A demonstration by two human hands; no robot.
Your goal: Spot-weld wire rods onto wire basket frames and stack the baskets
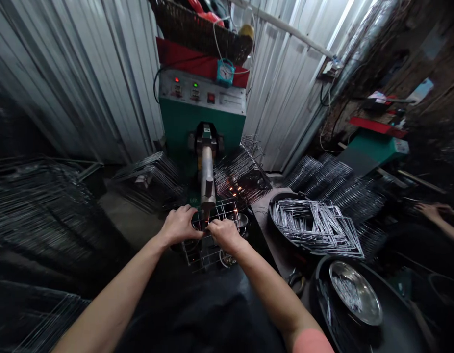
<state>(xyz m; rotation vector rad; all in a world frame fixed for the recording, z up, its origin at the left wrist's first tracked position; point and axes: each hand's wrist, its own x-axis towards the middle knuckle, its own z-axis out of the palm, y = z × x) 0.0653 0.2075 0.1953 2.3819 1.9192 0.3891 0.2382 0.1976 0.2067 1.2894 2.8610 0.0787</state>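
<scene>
Under the metal arm (207, 171) of a green machine (203, 120) lies a wire grid (212, 255). My left hand (180, 226) is at the grid's left side, thumb stretched towards the arm's tip and fingers curved above it. Close on the right, my right hand (224, 234) has its fingers bent together at the grid, near the tip. What its fingertips pinch is too small to make out. Orange sparks (236, 191) fly just right of the tip. A red and a green light glow on the machine's panel (227, 95).
Stacks of wire frames stand left (149, 179) and right (241, 171) of the machine. A black basin (274, 215) holds wire squares. Nearer, a steel bowl (376, 306) of small metal pieces sits in a larger black basin (392, 333). Another person's hands (431, 212) show at far right.
</scene>
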